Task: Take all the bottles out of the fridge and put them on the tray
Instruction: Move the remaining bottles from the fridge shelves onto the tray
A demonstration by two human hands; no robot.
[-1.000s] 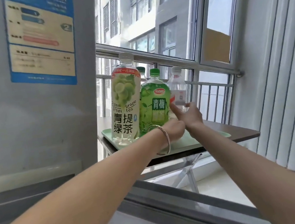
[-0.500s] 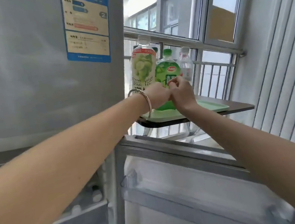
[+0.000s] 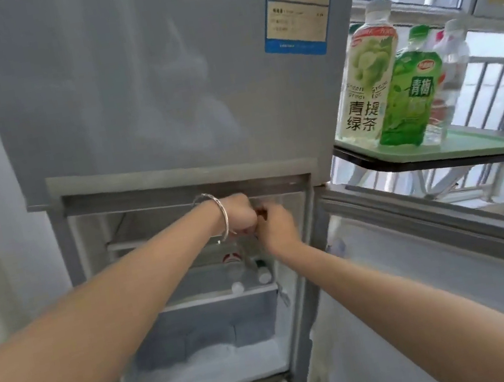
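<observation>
The fridge [image 3: 144,92] fills most of what I see, its upper door shut and its lower compartment open, the lower door [image 3: 441,275] swung out toward four o'clock. At two o'clock a dark worktop [image 3: 439,159] carries a pale green tray [image 3: 485,140], and on it stand a tall grape green tea bottle [image 3: 363,85], a shorter green plum bottle [image 3: 408,98] just beside it, and a clear bottle [image 3: 453,63] behind them (another cap peeks out further back, too hidden to tell apart). Inside the lower compartment, bottles in the fridge [image 3: 235,270] show on the shelf near the centre, caps toward me. My left hand [image 3: 238,214], a bracelet [image 3: 220,216] on its wrist, and my right hand [image 3: 278,224] meet just under the compartment's top edge; both sets of fingers are curled in, but I cannot tell what, if anything, they grasp.
</observation>
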